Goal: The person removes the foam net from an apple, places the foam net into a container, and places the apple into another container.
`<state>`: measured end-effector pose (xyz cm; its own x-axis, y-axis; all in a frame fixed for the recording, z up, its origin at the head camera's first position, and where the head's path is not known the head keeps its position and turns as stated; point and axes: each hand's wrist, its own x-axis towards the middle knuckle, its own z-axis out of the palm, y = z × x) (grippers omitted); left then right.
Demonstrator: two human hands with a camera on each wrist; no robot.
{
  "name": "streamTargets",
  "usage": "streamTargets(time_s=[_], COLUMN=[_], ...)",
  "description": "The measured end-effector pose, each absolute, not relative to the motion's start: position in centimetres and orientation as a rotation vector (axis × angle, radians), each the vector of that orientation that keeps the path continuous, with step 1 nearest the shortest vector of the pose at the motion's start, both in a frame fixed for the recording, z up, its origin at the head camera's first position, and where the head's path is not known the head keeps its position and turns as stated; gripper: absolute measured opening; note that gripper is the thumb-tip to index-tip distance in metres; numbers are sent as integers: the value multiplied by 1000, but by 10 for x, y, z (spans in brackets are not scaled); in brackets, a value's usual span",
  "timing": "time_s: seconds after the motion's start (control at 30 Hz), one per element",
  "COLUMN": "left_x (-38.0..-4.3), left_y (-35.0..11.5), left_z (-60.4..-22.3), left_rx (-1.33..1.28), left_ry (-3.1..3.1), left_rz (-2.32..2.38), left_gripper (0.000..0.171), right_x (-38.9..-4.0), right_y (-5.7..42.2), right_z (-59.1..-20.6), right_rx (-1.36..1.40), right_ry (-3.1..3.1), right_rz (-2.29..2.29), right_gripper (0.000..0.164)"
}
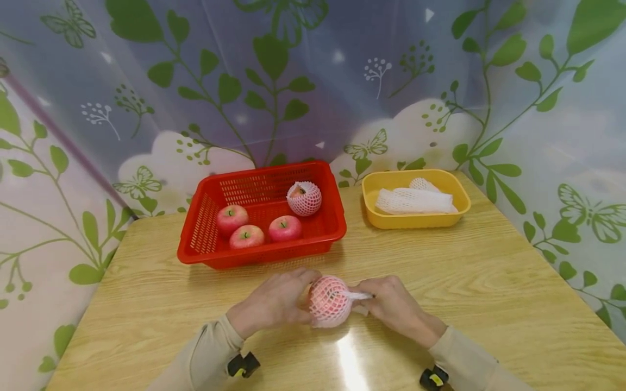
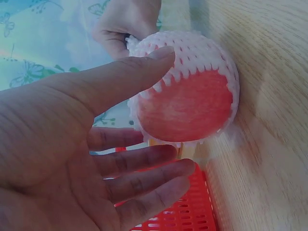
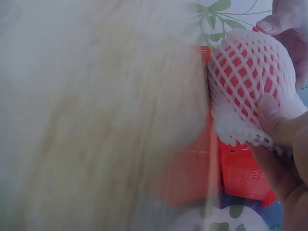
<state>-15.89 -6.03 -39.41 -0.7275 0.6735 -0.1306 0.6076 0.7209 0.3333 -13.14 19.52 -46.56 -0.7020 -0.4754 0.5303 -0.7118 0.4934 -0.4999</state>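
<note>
Between the two hands, low over the table, is a red apple (image 2: 187, 108) partly covered by a white foam net (image 1: 329, 304). A patch of bare red skin faces the left wrist camera. My left hand (image 1: 274, 303) is at the apple's left side, its thumb against the net and its other fingers extended and spread beside the fruit. On the opposite side my right hand (image 1: 395, 305) pinches the gathered edge of the net between thumb and fingers. The right wrist view shows its thumb (image 3: 269, 108) pressing on the mesh.
Behind the hands stands a red basket (image 1: 274, 255) with several bare apples (image 1: 246, 237) and one netted apple (image 1: 304, 199). To its right, a yellow tray (image 1: 415, 221) holds white foam nets (image 1: 415, 201). A patterned curtain (image 1: 342, 81) backs the wooden table (image 1: 489, 282).
</note>
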Motion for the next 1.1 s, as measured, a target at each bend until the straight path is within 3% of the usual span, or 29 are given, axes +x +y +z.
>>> streamTargets(time_s=[0.73,1.1], left_x=[-158,-158], left_y=[-62,-63], left_z=[-394,-395], left_rx=[1005,1030], left_ry=[2647,2654], left_rz=[449,445], left_gripper=[82,78], right_x=[-133,-132], right_y=[200,197], right_z=[-464,-461], right_rx=[1052,1041], right_ry=[-2528,-2654], right_rz=[1075,1057], right_gripper=[15,19])
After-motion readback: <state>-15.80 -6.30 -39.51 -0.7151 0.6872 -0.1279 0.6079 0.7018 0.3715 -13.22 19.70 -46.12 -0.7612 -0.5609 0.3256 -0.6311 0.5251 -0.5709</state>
